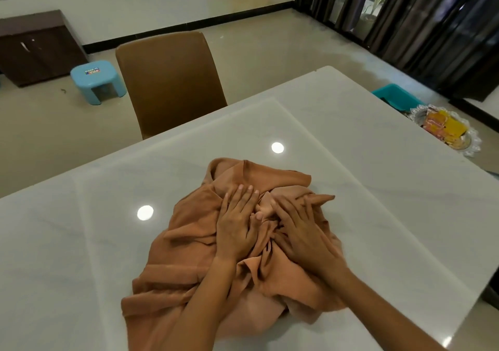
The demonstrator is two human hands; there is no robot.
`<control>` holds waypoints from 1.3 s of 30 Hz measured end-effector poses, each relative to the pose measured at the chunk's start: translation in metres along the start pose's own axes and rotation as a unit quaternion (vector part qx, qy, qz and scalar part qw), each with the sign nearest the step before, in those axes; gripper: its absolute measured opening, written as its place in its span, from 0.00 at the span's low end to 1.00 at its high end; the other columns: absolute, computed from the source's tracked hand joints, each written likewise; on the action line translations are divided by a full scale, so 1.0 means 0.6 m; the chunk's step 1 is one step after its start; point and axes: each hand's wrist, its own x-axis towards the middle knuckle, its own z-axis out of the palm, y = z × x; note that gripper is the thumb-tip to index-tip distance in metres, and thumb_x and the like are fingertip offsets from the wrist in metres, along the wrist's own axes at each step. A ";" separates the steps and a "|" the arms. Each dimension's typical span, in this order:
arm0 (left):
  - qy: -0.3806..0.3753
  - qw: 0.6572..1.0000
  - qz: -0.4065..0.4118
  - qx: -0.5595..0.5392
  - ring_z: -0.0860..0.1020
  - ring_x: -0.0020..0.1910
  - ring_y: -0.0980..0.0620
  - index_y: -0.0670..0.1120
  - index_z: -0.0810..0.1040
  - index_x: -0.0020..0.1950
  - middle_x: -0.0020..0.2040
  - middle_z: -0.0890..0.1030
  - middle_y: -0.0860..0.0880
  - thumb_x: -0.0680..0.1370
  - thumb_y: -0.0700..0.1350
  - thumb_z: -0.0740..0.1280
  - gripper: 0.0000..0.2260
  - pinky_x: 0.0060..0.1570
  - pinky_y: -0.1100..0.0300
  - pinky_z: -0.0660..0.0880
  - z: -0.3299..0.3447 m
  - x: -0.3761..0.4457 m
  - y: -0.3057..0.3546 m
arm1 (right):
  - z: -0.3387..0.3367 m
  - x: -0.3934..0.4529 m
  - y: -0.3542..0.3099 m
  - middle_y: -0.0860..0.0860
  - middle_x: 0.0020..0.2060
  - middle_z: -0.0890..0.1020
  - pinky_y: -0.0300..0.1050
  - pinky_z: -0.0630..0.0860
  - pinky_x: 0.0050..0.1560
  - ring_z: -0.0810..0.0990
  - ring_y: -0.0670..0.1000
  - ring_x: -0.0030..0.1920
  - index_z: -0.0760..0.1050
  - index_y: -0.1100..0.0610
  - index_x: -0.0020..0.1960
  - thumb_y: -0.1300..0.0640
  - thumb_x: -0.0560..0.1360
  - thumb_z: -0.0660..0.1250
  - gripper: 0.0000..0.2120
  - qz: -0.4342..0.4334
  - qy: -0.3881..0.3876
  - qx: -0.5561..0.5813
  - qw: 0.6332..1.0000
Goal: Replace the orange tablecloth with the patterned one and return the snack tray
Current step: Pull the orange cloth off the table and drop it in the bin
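Both forearms reach in from the bottom edge, and the orange tablecloth (216, 256) sits bunched in a heap on the bare white table (351, 140). Left hand (237, 226) lies flat on top, fingers spread, gripping nothing. Right hand (299, 226) is half-curled, fingers dug into a fold. Honestly I'd scoop from underneath and tuck the loose corners in so nothing trails when it lifts. Snack tray (445, 129) waits off the far right table edge. Patterned cloth isn't in view.
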 end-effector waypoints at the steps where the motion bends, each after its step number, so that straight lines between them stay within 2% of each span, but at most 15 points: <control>1: 0.016 1.000 0.011 0.000 0.64 0.73 0.49 0.44 0.73 0.68 0.69 0.73 0.47 0.82 0.58 0.45 0.28 0.73 0.51 0.56 0.002 0.001 -0.005 | -0.029 0.069 0.015 0.53 0.77 0.45 0.59 0.37 0.74 0.44 0.55 0.77 0.43 0.54 0.77 0.35 0.77 0.52 0.39 0.029 -0.078 0.005 0.996; 3: 0.009 1.000 0.017 0.006 0.64 0.73 0.49 0.43 0.72 0.69 0.70 0.72 0.46 0.81 0.61 0.45 0.30 0.72 0.49 0.58 -0.001 0.000 -0.008 | -0.042 0.142 0.029 0.53 0.76 0.35 0.62 0.33 0.72 0.35 0.56 0.76 0.34 0.53 0.76 0.25 0.69 0.54 0.51 0.067 -0.082 -0.051 0.993; 6: -0.002 1.000 0.013 0.009 0.62 0.73 0.49 0.40 0.69 0.71 0.71 0.70 0.45 0.78 0.66 0.46 0.36 0.72 0.49 0.58 -0.004 -0.002 -0.003 | -0.046 0.172 0.061 0.55 0.75 0.34 0.67 0.32 0.70 0.33 0.59 0.75 0.33 0.55 0.76 0.21 0.58 0.61 0.65 -0.003 -0.145 -0.034 0.989; 11: -0.018 1.000 -0.015 -0.007 0.54 0.76 0.49 0.37 0.55 0.76 0.76 0.58 0.44 0.69 0.73 0.57 0.49 0.75 0.53 0.52 -0.005 -0.011 0.000 | -0.103 0.258 0.057 0.52 0.74 0.30 0.64 0.45 0.73 0.31 0.55 0.74 0.27 0.55 0.74 0.27 0.55 0.72 0.70 -0.058 -0.249 -0.055 0.965; 13: -0.026 0.999 -0.022 -0.010 0.50 0.77 0.49 0.36 0.49 0.76 0.78 0.53 0.43 0.65 0.75 0.60 0.55 0.75 0.54 0.49 -0.008 -0.013 0.002 | -0.095 0.258 0.057 0.51 0.74 0.40 0.45 0.62 0.68 0.50 0.43 0.72 0.39 0.59 0.76 0.35 0.60 0.75 0.62 -0.010 -0.256 -0.044 0.966; 15: -0.040 0.999 -0.018 0.000 0.46 0.77 0.48 0.36 0.44 0.76 0.78 0.47 0.42 0.63 0.75 0.63 0.60 0.76 0.51 0.48 -0.014 -0.017 0.005 | -0.095 0.267 0.050 0.52 0.67 0.65 0.17 0.64 0.39 0.68 0.31 0.52 0.71 0.66 0.60 0.53 0.69 0.75 0.27 0.040 -0.240 -0.070 0.967; 16: -0.052 0.999 -0.009 0.010 0.44 0.77 0.47 0.36 0.42 0.76 0.78 0.44 0.42 0.61 0.75 0.65 0.62 0.76 0.49 0.46 -0.019 -0.020 0.006 | -0.112 0.271 0.031 0.51 0.60 0.72 0.22 0.70 0.28 0.69 0.33 0.51 0.75 0.64 0.51 0.61 0.70 0.74 0.14 0.105 -0.286 -0.026 0.952; 17: -0.064 0.997 -0.002 0.031 0.42 0.77 0.45 0.36 0.40 0.76 0.78 0.42 0.41 0.60 0.76 0.66 0.64 0.75 0.46 0.44 -0.025 -0.023 0.005 | -0.113 0.278 0.031 0.50 0.55 0.76 0.17 0.67 0.31 0.70 0.38 0.54 0.75 0.62 0.51 0.63 0.69 0.74 0.13 0.117 -0.287 -0.014 0.951; 18: -0.077 0.995 -0.002 0.060 0.40 0.77 0.43 0.37 0.39 0.76 0.77 0.40 0.40 0.58 0.79 0.64 0.66 0.74 0.44 0.41 -0.032 -0.030 0.003 | -0.103 0.279 0.048 0.53 0.57 0.77 0.20 0.71 0.44 0.70 0.45 0.60 0.73 0.62 0.58 0.59 0.68 0.76 0.22 0.074 -0.280 -0.035 0.957; 19: -0.093 0.992 -0.009 0.089 0.38 0.76 0.41 0.39 0.38 0.76 0.77 0.38 0.39 0.55 0.81 0.62 0.68 0.73 0.43 0.37 -0.041 -0.038 0.001 | -0.094 0.271 0.058 0.55 0.66 0.71 0.29 0.69 0.61 0.66 0.49 0.68 0.65 0.60 0.69 0.51 0.67 0.77 0.36 0.043 -0.281 0.016 0.959; 21: -0.128 0.982 -0.039 0.136 0.34 0.75 0.39 0.40 0.36 0.76 0.76 0.35 0.38 0.50 0.84 0.59 0.71 0.70 0.42 0.30 -0.057 -0.057 -0.007 | -0.086 0.277 0.049 0.52 0.76 0.55 0.48 0.56 0.75 0.56 0.52 0.75 0.48 0.53 0.77 0.41 0.64 0.76 0.53 -0.009 -0.325 0.050 0.944; 27: -0.202 0.956 -0.090 0.193 0.24 0.70 0.40 0.47 0.22 0.71 0.71 0.23 0.40 0.48 0.80 0.64 0.72 0.65 0.37 0.25 -0.059 -0.082 -0.010 | -0.065 0.240 0.038 0.52 0.77 0.48 0.53 0.52 0.75 0.51 0.55 0.76 0.42 0.47 0.77 0.35 0.64 0.72 0.54 -0.027 -0.282 0.026 0.959; 33: -0.234 0.960 -0.063 0.141 0.24 0.71 0.50 0.50 0.24 0.71 0.71 0.24 0.50 0.55 0.73 0.71 0.67 0.72 0.43 0.33 -0.056 -0.078 -0.028 | -0.066 0.224 0.037 0.49 0.73 0.27 0.60 0.46 0.75 0.34 0.55 0.75 0.22 0.46 0.71 0.32 0.52 0.77 0.73 -0.091 -0.362 0.012 0.928; 37: -0.218 0.967 -0.059 0.122 0.31 0.74 0.51 0.54 0.26 0.71 0.72 0.30 0.54 0.60 0.71 0.70 0.61 0.73 0.47 0.34 -0.053 -0.076 -0.036 | -0.056 0.237 0.025 0.57 0.75 0.33 0.62 0.49 0.74 0.36 0.62 0.75 0.21 0.48 0.71 0.35 0.48 0.80 0.77 -0.094 -0.342 -0.045 0.934; 39: -0.198 0.973 -0.065 0.103 0.33 0.75 0.51 0.58 0.26 0.70 0.72 0.28 0.54 0.65 0.70 0.68 0.55 0.73 0.48 0.35 -0.052 -0.076 -0.038 | -0.052 0.244 0.020 0.58 0.76 0.40 0.60 0.60 0.71 0.44 0.63 0.75 0.22 0.45 0.71 0.38 0.49 0.81 0.76 -0.097 -0.327 -0.069 0.938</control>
